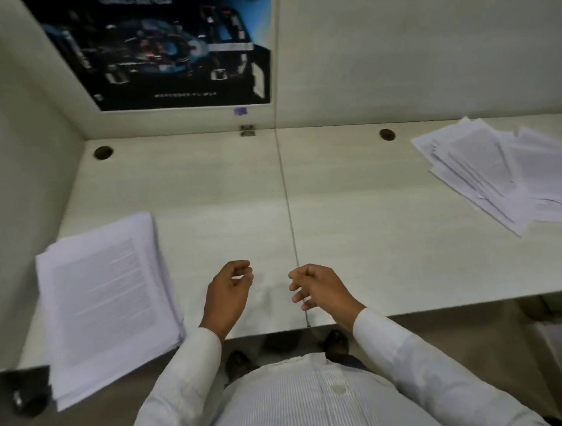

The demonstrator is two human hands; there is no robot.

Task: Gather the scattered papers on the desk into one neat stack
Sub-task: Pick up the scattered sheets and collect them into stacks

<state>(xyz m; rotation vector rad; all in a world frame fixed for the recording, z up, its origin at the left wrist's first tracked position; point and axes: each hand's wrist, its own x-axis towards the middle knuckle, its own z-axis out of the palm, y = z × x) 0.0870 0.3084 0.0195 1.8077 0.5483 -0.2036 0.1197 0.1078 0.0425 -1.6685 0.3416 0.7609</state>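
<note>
A thick stack of printed papers (108, 304) lies at the near left of the pale desk (353, 209), its front edge hanging over the desk's rim. A loose, fanned pile of scattered papers (500, 171) lies at the far right, running off the frame. My left hand (227, 295) and my right hand (318, 287) hover over the desk's front middle, facing each other, fingers loosely curled, holding nothing. Neither hand touches any paper.
A dark poster (166, 47) hangs on the back panel. Two round cable holes (103, 152) (387, 134) sit near the back edge, and a seam (287, 212) runs down the desk's middle. A dark object (30, 393) sits below the desk at the left. A side wall closes the left.
</note>
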